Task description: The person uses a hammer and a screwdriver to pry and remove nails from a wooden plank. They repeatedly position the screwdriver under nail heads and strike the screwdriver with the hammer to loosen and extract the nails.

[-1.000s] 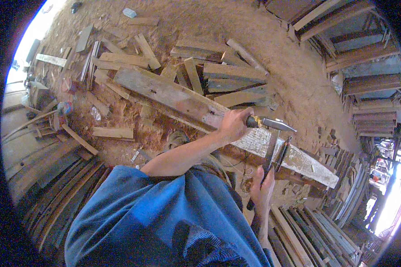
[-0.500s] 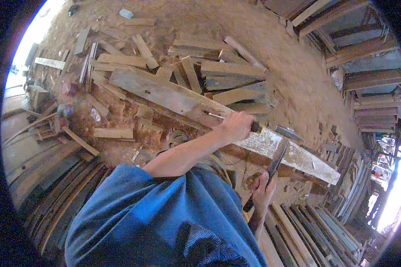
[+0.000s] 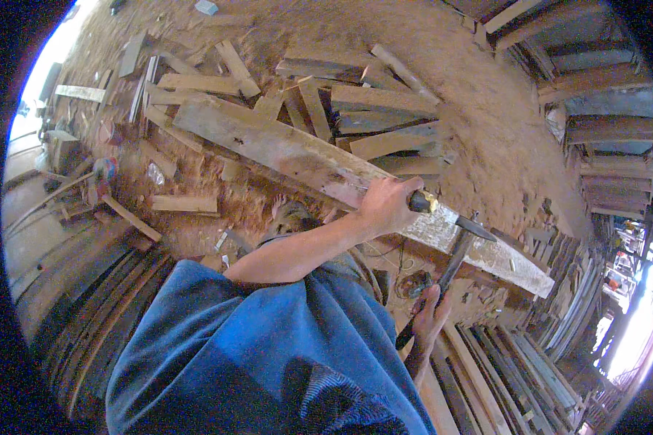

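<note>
A long, whitish-worn wooden plank (image 3: 268, 148) runs slantwise in front of me. On its right half my left hand (image 3: 390, 203) is closed around a dark-handled tool (image 3: 418, 201), its butt end with a yellowish patch showing past the fist toward the right. The tool's working end is hidden by the hand. Lower right, my right hand (image 3: 429, 308) is wrapped round the grip of a hammer (image 3: 453, 262). The hammer's metal head (image 3: 476, 228) hangs over the plank, a short gap to the right of the tool's butt.
Beyond the plank lies a loose heap of wood offcuts (image 3: 384, 99) on reddish-brown ground (image 3: 479, 138). A short block (image 3: 185, 204) rests left of my arm. Stacked boards stand at lower left (image 3: 116, 319) and lower right (image 3: 493, 373); more timber (image 3: 613, 130) is piled at far right.
The hammer head has turned and dropped slightly toward me. My left fist has tilted, bringing the tool's butt end more into view; the thin metal shaft seen left of it is now hidden.
</note>
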{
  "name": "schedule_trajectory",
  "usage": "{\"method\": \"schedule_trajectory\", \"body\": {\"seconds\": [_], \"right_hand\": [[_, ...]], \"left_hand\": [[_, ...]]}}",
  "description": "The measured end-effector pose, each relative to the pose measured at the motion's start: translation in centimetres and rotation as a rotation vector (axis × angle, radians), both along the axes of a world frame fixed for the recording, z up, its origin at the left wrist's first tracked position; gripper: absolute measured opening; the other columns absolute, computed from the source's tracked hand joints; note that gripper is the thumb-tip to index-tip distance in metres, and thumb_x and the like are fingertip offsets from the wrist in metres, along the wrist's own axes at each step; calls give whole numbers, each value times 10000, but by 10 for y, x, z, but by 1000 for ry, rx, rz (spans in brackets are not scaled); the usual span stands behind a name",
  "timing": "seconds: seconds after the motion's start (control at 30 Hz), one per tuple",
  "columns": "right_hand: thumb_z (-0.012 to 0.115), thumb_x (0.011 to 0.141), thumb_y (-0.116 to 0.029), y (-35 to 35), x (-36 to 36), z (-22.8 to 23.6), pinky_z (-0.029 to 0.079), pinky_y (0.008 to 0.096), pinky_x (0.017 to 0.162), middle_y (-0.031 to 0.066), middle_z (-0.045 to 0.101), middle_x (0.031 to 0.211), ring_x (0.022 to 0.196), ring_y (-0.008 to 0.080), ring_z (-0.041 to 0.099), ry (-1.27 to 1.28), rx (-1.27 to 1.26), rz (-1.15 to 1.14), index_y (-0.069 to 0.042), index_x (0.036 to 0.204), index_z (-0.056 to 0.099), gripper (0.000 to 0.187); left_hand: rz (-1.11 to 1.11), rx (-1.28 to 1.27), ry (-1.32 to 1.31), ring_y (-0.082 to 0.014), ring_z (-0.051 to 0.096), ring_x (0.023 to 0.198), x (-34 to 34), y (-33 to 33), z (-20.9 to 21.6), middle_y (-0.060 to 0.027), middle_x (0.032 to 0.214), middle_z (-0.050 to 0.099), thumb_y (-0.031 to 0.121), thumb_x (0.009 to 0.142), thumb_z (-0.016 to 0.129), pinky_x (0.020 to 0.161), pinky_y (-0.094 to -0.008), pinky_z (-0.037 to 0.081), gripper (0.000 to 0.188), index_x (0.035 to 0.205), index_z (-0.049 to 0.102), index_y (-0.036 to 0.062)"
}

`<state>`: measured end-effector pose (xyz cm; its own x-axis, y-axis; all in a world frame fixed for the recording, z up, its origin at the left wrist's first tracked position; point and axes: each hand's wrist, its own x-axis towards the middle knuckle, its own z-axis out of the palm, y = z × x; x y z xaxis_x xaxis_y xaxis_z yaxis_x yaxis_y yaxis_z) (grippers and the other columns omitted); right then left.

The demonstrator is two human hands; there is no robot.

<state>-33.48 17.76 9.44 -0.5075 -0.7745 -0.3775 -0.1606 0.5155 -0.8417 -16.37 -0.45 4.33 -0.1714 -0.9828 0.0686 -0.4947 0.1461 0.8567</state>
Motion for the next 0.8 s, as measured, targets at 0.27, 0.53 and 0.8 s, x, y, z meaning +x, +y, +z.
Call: {"method": "schedule_trajectory", "body": {"seconds": [0.27,0.53,0.8], "right_hand": [[493,1015,-314,-15,8,16,341,222,418,-24,457,692,496,56,416,59,9,132,-39,1172,513,318],[485,1018,-300,-14,16,27,348,215,431,-21,461,692,497,55,418,68,19,156,-30,1211,517,334],[464,1026,-291,-19,23,56,363,217,426,-9,471,707,509,50,431,197,-145,210,-27,1224,517,334]], "left_hand": [[-34,63,-6,-405,663,737,8,-4,1,-198,766,677,222,657,737,692,-507,541,342,971,661,109],[-11,172,-17,-376,674,765,12,-5,3,-173,803,695,265,622,785,734,-484,548,480,1072,671,146],[133,21,156,-367,665,698,7,-12,-10,-163,730,672,191,643,776,633,-455,524,342,949,654,99]]}}
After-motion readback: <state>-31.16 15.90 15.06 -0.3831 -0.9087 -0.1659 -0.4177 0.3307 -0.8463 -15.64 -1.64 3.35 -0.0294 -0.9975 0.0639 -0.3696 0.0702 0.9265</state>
